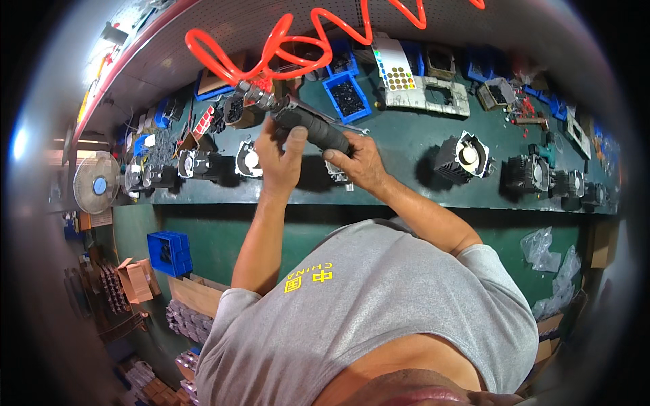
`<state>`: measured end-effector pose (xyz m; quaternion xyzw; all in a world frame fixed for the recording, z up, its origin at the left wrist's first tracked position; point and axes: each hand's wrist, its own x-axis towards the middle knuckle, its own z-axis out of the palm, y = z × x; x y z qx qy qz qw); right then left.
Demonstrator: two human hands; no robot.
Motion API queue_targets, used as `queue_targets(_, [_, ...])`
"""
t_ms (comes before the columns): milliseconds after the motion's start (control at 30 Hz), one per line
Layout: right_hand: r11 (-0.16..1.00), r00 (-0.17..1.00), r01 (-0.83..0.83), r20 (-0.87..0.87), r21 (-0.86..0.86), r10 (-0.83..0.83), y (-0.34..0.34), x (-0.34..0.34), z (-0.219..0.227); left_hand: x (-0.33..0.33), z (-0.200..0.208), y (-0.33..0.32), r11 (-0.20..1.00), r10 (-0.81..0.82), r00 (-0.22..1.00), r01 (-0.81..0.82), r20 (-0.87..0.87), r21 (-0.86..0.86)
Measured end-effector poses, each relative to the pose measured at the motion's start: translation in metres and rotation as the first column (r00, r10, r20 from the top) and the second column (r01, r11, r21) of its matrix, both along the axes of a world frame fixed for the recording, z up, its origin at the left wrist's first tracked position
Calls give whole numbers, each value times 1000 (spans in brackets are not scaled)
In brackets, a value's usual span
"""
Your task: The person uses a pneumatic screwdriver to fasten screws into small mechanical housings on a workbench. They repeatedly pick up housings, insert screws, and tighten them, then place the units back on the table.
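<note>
A black-gripped air tool [315, 128] with a metal fitting slants across in front of me, above the bench. My left hand [282, 157] is closed on its rear part near the fitting, the thumb lying along the side and the other fingers mostly hidden. At its lower right end my right hand [360, 161] grips the tool with curled fingers. From the fitting runs a red coiled air hose [315, 66], stretching up and right. Below the hands a metal part [336, 170] sits on the bench, largely covered by the tool and right hand.
Along the green workbench [399, 183] stand several dark finned motor-like housings [460, 160]. Behind lie a blue bin [347, 97] of small black parts, a sheet of round stickers [396, 68] and a white foam tray [433, 98]. A fan [99, 183] stands at the left.
</note>
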<state>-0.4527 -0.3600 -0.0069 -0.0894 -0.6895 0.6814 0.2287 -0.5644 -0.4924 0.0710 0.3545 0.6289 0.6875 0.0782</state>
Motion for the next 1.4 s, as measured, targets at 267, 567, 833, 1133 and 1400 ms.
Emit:
queue_targets(267, [998, 999, -34, 3, 58, 34, -2, 10, 4, -2, -12, -22, 938, 255, 781, -342, -570, -48])
queue_targets(567, [997, 998, -58, 1, 52, 58, 6, 12, 12, -3, -5, -33, 985, 86, 978, -112, -189, -128])
queue_targets(833, [987, 985, -108, -125, 116, 122, 21, 3, 23, 9, -3, -23, 972, -143, 935, 71, 324, 223])
queue_targets(1133, [993, 981, 44, -193, 112, -21, 37, 1, 0, 20, -18, 27, 951, -197, 909, 86, 368, 297])
queue_targets(1400, [912, 962, 65, 219, 405, -166, 29, 38, -113, 15, -69, 22, 976, 27, 944, -96, 328, 195])
